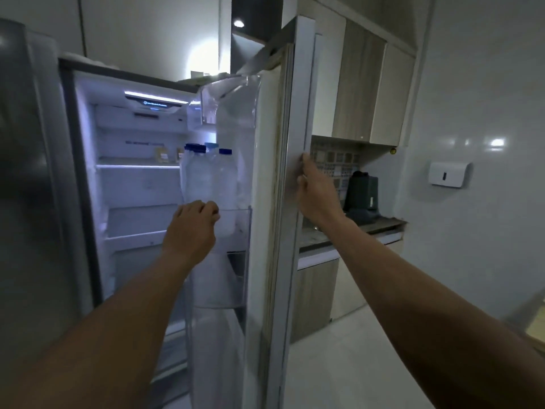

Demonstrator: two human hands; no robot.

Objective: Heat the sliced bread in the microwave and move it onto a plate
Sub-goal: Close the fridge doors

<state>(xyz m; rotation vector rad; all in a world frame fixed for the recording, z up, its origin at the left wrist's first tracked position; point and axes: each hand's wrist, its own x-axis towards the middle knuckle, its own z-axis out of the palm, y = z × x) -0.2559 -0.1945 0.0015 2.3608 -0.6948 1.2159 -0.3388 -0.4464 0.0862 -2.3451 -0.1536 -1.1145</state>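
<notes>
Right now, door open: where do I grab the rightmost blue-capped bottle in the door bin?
Grip the rightmost bottle by its upper body, just under the blue cap, from the door's inner face. It stands upright, its base behind the clear bin wall, other bottles crowding it on the fridge side. The left hand is nearest; the right hand holds the door edge.
</notes>
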